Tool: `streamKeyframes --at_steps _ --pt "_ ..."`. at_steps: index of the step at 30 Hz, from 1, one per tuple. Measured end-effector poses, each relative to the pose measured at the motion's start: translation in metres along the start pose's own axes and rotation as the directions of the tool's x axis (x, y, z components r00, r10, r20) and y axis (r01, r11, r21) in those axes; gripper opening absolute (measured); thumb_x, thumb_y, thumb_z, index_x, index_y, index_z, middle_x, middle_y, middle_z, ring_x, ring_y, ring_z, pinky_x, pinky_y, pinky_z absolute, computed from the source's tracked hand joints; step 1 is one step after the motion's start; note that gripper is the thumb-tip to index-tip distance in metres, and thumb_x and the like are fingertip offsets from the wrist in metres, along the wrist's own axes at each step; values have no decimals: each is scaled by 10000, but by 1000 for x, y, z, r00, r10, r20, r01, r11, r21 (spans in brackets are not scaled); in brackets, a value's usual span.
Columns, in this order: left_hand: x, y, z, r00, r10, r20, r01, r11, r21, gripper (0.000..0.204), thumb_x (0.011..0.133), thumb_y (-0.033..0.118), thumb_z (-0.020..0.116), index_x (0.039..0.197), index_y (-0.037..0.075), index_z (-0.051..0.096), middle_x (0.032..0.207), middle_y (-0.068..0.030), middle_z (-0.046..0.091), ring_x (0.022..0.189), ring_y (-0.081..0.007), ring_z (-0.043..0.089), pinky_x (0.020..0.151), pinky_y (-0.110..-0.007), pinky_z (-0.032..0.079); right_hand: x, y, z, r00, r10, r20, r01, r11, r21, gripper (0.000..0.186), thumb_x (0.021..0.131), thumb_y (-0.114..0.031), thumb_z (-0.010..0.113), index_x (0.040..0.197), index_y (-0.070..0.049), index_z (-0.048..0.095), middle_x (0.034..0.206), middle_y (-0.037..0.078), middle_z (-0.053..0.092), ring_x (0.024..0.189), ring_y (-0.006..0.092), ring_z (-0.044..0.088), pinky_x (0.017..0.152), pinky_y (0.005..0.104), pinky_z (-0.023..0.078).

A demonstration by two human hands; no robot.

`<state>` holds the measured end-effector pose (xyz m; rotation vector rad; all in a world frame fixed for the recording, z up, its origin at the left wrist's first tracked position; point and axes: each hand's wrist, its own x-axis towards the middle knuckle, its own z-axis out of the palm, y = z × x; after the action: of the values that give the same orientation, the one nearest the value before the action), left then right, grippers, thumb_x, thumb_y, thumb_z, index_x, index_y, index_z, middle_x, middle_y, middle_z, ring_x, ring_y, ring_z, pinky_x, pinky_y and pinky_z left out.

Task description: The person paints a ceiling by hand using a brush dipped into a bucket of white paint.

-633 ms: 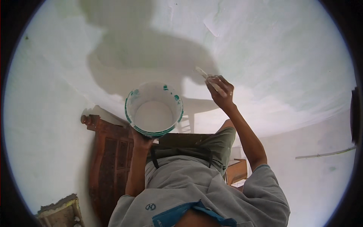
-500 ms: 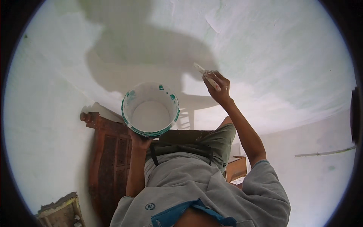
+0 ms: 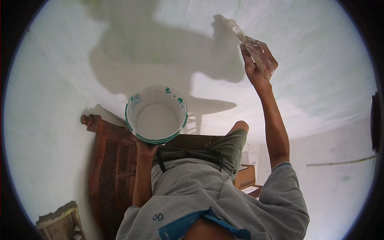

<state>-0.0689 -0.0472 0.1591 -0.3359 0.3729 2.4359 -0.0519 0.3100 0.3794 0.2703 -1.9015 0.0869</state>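
Note:
My left hand (image 3: 146, 146) is closed under a white bucket (image 3: 129, 116) with green smears around its rim and white paint (image 3: 157, 121) inside. My right hand (image 3: 259, 64) grips a paint-smeared brush (image 3: 235, 29), raised up and to the right of the bucket. The brush tip is at the pale, greenish-white wall (image 3: 320, 68) in front of me, close to its own shadow; whether it touches cannot be told.
A carved dark wooden furniture panel (image 3: 108, 176) stands at left against the wall. Lower left is a rough-edged wall opening (image 3: 60, 224). Behind my right side are a brown wooden piece (image 3: 245, 178), a dark object (image 3: 375, 122) on the wall and a thin strip (image 3: 340, 163).
My right hand and brush have moved up and to the right, higher on the wall. The bucket has shifted slightly left and up in view.

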Motion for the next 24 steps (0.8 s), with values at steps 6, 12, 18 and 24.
streamKeyframes --at_steps 6,12,18,24 --pt "0 -1 -2 997 71 10 -72 986 149 702 860 599 356 1315 64 351 1217 -202 481 956 -423 582 523 -539 564 -40 -16 5 995 59 77 -70 986 151 138 726 8 684 842 -48 638 830 121 646 724 251 654 575 303 532" --pt "-6 0 14 956 185 228 -279 814 510 695 857 613 346 1311 86 362 1233 -184 474 952 -415 584 503 -536 556 -21 5 0 974 157 165 -170 983 67 88 754 -39 671 835 -40 638 840 116 655 754 255 651 624 311 535" --pt "6 0 -2 997 -24 69 19 997 72 706 856 615 374 1338 100 345 1311 -149 424 1108 -376 503 724 -557 522 11 28 2 970 147 195 -176 975 139 100 710 32 688 784 -15 639 845 103 662 770 257 648 657 314 533" --pt "5 2 -11 988 -38 149 22 994 107 699 855 604 405 1353 118 344 1347 -113 401 1217 -326 416 959 -510 417 60 45 -15 971 117 210 -165 959 230 109 719 51 693 802 -6 651 890 124 663 837 206 640 742 300 517"
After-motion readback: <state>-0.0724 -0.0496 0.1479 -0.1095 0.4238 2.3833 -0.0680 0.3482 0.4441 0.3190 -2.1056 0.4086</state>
